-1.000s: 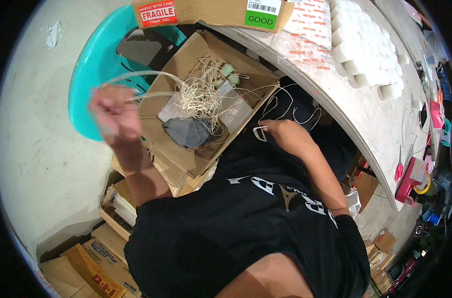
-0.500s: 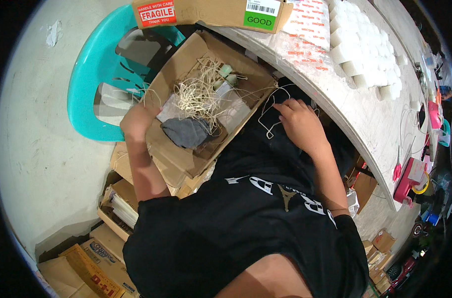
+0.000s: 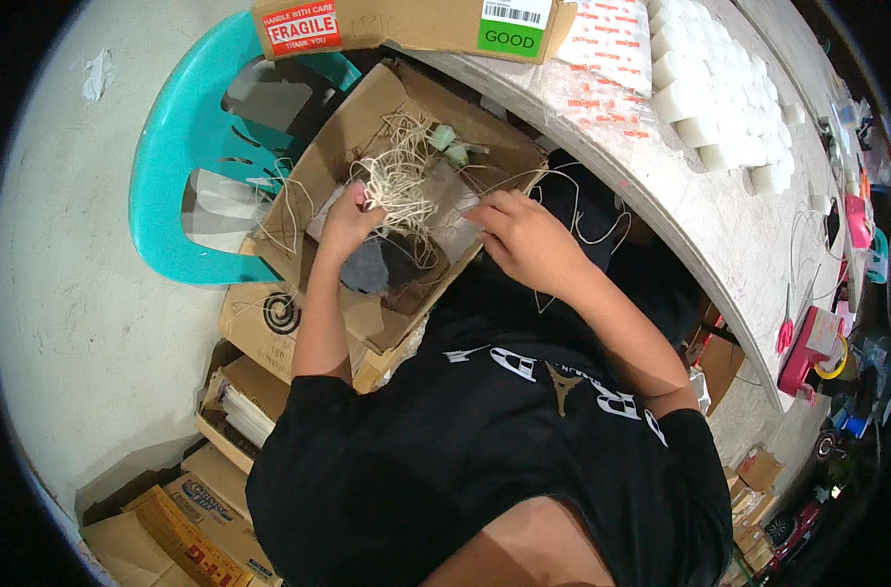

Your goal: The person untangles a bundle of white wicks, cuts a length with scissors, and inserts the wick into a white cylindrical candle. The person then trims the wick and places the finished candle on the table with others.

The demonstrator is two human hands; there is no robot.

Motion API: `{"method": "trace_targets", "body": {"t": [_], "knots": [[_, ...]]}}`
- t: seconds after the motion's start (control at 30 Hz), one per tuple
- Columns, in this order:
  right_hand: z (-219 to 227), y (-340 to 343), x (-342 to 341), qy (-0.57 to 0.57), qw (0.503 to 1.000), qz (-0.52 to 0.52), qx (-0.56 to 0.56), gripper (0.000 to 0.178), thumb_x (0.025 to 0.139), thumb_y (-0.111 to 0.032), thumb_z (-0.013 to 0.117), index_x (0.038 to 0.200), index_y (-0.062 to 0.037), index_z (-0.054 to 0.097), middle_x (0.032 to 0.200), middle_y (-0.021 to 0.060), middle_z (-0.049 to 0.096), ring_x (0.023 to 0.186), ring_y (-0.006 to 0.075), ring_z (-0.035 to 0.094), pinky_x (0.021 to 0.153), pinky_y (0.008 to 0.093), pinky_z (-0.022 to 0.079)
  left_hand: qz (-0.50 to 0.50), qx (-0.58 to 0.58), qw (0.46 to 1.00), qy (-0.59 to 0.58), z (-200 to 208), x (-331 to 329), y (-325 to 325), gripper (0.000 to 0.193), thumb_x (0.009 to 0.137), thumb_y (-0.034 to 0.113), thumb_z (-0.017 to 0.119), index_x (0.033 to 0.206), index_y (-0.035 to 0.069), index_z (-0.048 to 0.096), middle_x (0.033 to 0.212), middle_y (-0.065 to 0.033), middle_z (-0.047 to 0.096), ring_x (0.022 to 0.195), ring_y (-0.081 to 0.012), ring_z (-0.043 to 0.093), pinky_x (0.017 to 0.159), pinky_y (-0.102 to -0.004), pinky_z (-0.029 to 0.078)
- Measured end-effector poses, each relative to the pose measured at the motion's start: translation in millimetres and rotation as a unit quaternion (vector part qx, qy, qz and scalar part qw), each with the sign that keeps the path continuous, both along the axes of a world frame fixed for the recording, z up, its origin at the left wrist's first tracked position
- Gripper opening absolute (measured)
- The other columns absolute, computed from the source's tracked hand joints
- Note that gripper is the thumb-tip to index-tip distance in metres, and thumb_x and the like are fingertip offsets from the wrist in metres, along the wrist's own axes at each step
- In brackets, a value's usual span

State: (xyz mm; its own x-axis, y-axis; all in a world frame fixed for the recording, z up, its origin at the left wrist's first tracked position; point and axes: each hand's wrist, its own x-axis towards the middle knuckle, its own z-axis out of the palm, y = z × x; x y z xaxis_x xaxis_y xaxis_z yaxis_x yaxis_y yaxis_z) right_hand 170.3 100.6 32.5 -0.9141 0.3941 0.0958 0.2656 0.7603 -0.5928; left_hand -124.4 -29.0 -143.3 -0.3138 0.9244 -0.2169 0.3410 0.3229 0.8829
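Note:
A tangled bunch of cream string (image 3: 402,196) lies in an open cardboard box (image 3: 318,147) tilted before me. At the bunch's left side, my left hand (image 3: 347,225) is closed on some of its strands. My right hand (image 3: 528,240) reaches over the box's right rim, its fingers pinched together around a thin strand. Loose loops of the string run over the rim onto my dark clothing, and others hang over the left wall. Below the bunch sits a dark grey cloth-like bundle (image 3: 365,266), partly behind my left wrist. Small pale green pieces (image 3: 448,145) rest toward the box's far end.
A teal plastic chair (image 3: 161,196) stands at the left. On the curved table (image 3: 612,147) at the right are rows of white rolls (image 3: 719,108), a printed plastic packet (image 3: 602,49) and red-handled scissors (image 3: 785,335). More cardboard boxes (image 3: 210,509) lie at lower left.
My left hand has moved from the box's left wall into the string bunch. My right hand has shifted left from my lap to over the box's rim.

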Motion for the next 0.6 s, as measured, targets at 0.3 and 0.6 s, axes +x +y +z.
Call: {"method": "trace_targets", "body": {"t": [0.3,0.6], "knots": [[-24,-10,-28,0.093,0.986,-0.094,-0.097,0.020,0.082,-0.013,0.063,0.097,-0.0025,0.058,0.095,0.0172,0.059,0.092,0.0357,0.057,0.081,0.0423,0.046,-0.025,0.053,0.997,-0.043,128,97,39,0.028,0.076,0.009,0.069,0.096,0.001,0.052,0.087,-0.0085,0.063,0.079,-0.0147,0.059,0.072,-0.0293,0.047],[-23,0,-12,0.101,0.950,-0.202,-0.217,0.013,0.085,-0.008,0.062,0.092,0.0008,0.055,0.083,0.0150,0.061,0.070,0.0248,0.061,0.063,0.0325,0.047,-0.021,0.050,0.994,-0.098,150,110,43,0.046,0.075,0.004,0.073,0.115,0.005,0.049,0.089,-0.0001,0.051,0.070,-0.0056,0.045,0.064,-0.0204,0.040]]}}
